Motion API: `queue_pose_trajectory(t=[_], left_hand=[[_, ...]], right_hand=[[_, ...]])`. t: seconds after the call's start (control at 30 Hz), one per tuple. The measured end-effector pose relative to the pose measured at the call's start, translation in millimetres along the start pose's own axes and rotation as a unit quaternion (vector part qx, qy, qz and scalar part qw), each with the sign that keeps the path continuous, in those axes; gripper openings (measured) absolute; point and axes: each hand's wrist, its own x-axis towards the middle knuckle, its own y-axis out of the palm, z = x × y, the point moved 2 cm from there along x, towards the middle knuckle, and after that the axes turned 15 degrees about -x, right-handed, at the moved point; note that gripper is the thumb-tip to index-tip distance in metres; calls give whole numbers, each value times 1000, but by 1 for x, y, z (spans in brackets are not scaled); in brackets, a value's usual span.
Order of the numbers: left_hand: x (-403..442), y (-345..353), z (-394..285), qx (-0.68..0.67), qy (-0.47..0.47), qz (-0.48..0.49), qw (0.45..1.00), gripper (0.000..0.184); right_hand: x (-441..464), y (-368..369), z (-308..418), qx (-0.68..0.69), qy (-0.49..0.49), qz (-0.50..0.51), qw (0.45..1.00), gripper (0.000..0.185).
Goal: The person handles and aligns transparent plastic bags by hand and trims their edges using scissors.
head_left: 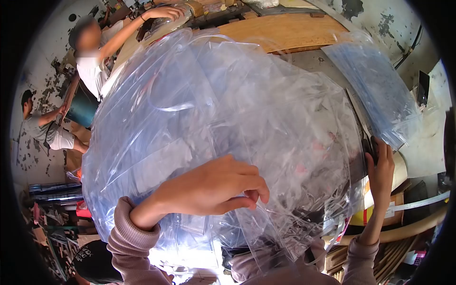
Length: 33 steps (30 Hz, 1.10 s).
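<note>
A big heap of clear plastic bags (190,123), some with loop handles, fills the middle in front of me. My left hand (223,185) is over its near side. Thumb and fingers pinch the edge of a clear plastic piece (261,228), which hangs down toward my lap. At the right edge of the heap, my right hand (381,164) is closed around the dark handles of scissors (365,133), the blades pointing up and away from me. Just beyond that hand lies a flat stack of bluish clear plastic sheets (375,90).
A wooden board (280,33) lies at the far side. A co-worker (92,66) reaches over the far left of the table; another person (42,123) is farther left. Dark cap (95,261) of someone shows low left. Curved tan tubing (403,230) runs at lower right.
</note>
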Motion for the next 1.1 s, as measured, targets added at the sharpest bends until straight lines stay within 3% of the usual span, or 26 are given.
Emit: queue_pose_trajectory(t=[0.1, 0.2, 0.23, 0.3, 0.33, 0.43, 0.47, 0.5, 0.6, 0.63, 0.67, 0.7, 0.77, 0.9, 1.1], left_hand=[[-1, 1, -3, 44, 11, -20, 999, 19], [-1, 0, -3, 101, 23, -2, 995, 17], [-1, 1, -4, 101, 26, -2, 995, 17], [1, 0, -7, 100, -3, -8, 995, 10], [3, -1, -8, 102, 0, -11, 995, 10], [13, -1, -7, 138, 4, 2, 990, 8], [20, -2, -4, 110, -18, 23, 994, 8], [26, -2, -2, 83, -39, 42, 995, 8], [39, -1, 9, 30, -22, 61, 997, 9], [41, 0, 10, 27, -20, 62, 998, 9], [43, 2, 12, 2, -34, 67, 997, 10], [44, 3, 14, -22, -48, 72, 996, 10], [43, 3, 14, -29, -40, 69, 996, 11], [41, 6, 20, -18, -20, 52, 998, 11], [41, 6, 23, -20, -2, 48, 999, 11]], right_hand=[[8, 3, -18, 26, 54, 76, 995, 34], [13, -10, -34, 267, 93, 154, 947, 41], [12, -11, -37, 265, 93, 152, 948, 41], [10, -12, -41, 471, 121, 171, 857, 45], [4, -15, -39, 447, 148, 153, 869, 48], [-19, -44, -10, 522, 73, 140, 838, 55], [-28, -41, -4, 654, 171, 209, 707, 68], [-49, -38, 0, 595, 127, 211, 765, 74], [-80, -55, 24, 646, 89, 443, 615, 46], [-89, -72, 32, 586, 143, 487, 631, 39], [-95, -63, 37, 595, 49, 513, 617, 36], [-104, -71, 40, 541, 119, 563, 614, 37], [-121, -61, 42, 461, 14, 535, 708, 35], [-125, -55, 48, 484, 53, 544, 683, 37], [-116, -57, 50, 472, 7, 505, 723, 36]])
